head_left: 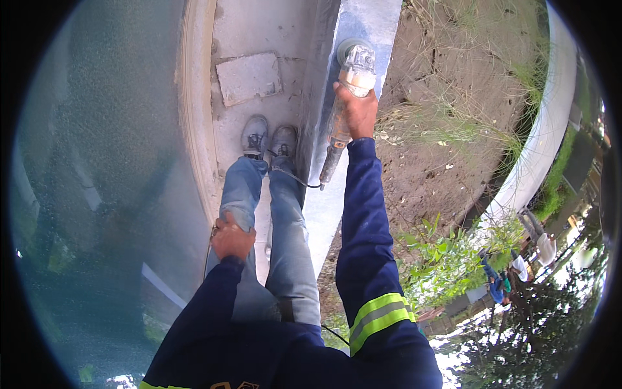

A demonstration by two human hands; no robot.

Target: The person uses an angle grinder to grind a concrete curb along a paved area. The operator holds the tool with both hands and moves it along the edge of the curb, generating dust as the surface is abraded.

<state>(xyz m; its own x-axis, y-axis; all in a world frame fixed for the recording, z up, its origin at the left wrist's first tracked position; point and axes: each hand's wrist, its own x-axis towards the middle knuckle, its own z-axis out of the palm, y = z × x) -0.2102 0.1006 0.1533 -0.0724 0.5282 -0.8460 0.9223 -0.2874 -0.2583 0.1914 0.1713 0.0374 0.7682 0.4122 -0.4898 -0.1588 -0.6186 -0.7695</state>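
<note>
My right hand (pixel 357 111) is wrapped round the body of a dusty angle grinder (pixel 339 126), just behind its pale gear head. The grinder's round disc (pixel 354 50) lies against the top of a smooth grey ledge (pixel 327 211), which is coated with pale dust. From the grinder's tail a black power cord (pixel 304 184) runs back past my legs. Low on the left, my left hand (pixel 233 237) rests by my bent left knee with its fingers curled. A thin dark line shows beside it, but what the fingers close on, if anything, is hidden.
My shoes (pixel 255 135) stand in a narrow passage between the ledge and a large glass pane (pixel 110 162) with a beige frame. A loose square slab (pixel 249 78) lies ahead of them. Right of the ledge is a soil bed (pixel 447 129) with grasses, bounded by a curved white kerb (pixel 541 136). People appear far right.
</note>
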